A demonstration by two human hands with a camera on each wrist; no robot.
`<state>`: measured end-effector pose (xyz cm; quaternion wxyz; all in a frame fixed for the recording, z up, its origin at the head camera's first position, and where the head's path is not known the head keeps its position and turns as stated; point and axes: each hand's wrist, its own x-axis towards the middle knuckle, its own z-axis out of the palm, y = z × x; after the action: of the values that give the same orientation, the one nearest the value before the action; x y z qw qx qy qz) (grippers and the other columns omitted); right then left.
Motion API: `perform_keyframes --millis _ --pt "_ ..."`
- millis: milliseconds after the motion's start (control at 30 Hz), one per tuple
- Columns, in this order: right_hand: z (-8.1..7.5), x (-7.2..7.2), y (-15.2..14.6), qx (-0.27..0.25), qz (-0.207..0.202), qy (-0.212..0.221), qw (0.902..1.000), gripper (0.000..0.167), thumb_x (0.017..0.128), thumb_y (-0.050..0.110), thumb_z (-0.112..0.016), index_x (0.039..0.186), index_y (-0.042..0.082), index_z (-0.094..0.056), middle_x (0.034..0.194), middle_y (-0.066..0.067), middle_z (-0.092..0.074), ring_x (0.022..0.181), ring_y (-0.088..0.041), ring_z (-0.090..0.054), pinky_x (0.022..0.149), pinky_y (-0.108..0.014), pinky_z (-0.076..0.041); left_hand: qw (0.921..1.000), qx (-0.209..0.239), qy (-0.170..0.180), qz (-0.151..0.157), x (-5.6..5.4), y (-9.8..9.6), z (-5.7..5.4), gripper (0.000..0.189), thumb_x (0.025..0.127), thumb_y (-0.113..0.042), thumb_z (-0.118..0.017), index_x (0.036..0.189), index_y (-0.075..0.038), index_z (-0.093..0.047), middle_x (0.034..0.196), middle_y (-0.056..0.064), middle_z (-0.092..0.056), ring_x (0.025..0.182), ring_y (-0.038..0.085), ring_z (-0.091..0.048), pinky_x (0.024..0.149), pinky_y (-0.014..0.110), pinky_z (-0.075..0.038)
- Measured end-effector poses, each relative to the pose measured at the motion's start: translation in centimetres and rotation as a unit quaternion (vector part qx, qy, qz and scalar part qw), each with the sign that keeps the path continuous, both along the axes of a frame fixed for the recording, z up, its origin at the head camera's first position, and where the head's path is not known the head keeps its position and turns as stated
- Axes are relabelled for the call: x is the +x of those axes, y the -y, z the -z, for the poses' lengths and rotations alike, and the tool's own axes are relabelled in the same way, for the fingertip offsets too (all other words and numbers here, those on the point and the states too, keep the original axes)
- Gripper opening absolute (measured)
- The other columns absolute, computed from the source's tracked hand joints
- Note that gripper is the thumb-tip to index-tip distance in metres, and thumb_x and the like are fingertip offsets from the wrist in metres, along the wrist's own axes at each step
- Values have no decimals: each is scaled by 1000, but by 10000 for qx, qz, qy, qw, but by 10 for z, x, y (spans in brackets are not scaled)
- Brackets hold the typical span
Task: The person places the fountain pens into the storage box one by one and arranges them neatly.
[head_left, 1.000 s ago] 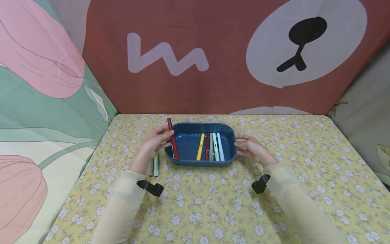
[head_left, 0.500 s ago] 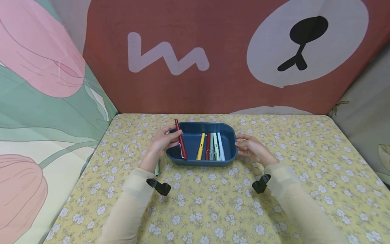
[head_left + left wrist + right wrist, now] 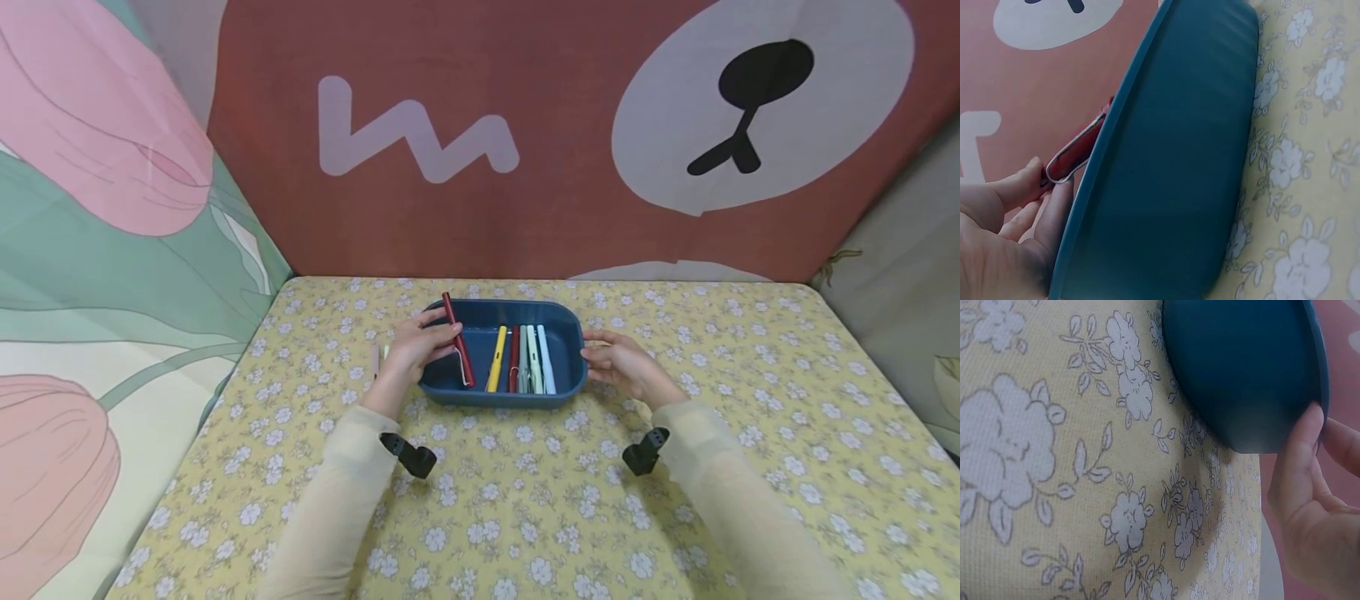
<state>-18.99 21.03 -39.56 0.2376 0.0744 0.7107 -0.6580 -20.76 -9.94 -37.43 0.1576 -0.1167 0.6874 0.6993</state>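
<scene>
My left hand (image 3: 418, 348) pinches a dark red pen (image 3: 466, 365) between thumb and fingers, tilted over the left part of a blue box (image 3: 498, 401). The pen's wire clip (image 3: 1054, 175) shows in the left wrist view, near the box's rim. Inside the box lie a yellow pen (image 3: 496, 360), another dark red pen (image 3: 513, 358), a grey-green pen (image 3: 523, 358), a pale green pen (image 3: 535, 358) and a light blue pen (image 3: 546, 358), side by side. At the box's right end, my right hand (image 3: 624, 365) grips the rim, thumb and fingers on either side.
Left of the box, partly behind my left hand, lie a pinkish pen (image 3: 376, 358) and a pale green one on the flowered tablecloth (image 3: 525, 500). A brown-red printed cloth (image 3: 555, 208) rises behind the table.
My left hand has carried the dark red pen rightward, from the box's left end further over its inside. The right hand stays on the rim.
</scene>
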Motion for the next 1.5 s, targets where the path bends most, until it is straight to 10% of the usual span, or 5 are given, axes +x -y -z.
perform_keyframes --millis 900,1200,1500 --pt "2 -1 -2 -54 -23 -51 10000 54 99 7 -47 148 0 -25 80 8 -66 71 -2 -65 67 -17 -57 9983 -545 -203 44 -7 -29 14 47 89 -6 -65 134 -10 -53 129 16 -62 110 28 -65 95 41 -55" --pt "2 -1 -2 -77 -37 -38 10000 54 99 8 -47 148 0 -25 80 8 -67 71 -2 -65 67 -17 -57 9953 -933 -242 29 -9 -32 23 42 89 -7 -66 130 -10 -58 124 15 -65 91 14 -68 81 32 -60" --pt "3 -1 -3 -104 -85 -57 9999 55 99 8 -48 148 0 -25 81 8 -67 72 -2 -65 68 -18 -57 9938 -1087 -237 63 -9 -33 30 43 88 -7 -67 130 -10 -59 125 15 -64 105 24 -67 78 29 -60"
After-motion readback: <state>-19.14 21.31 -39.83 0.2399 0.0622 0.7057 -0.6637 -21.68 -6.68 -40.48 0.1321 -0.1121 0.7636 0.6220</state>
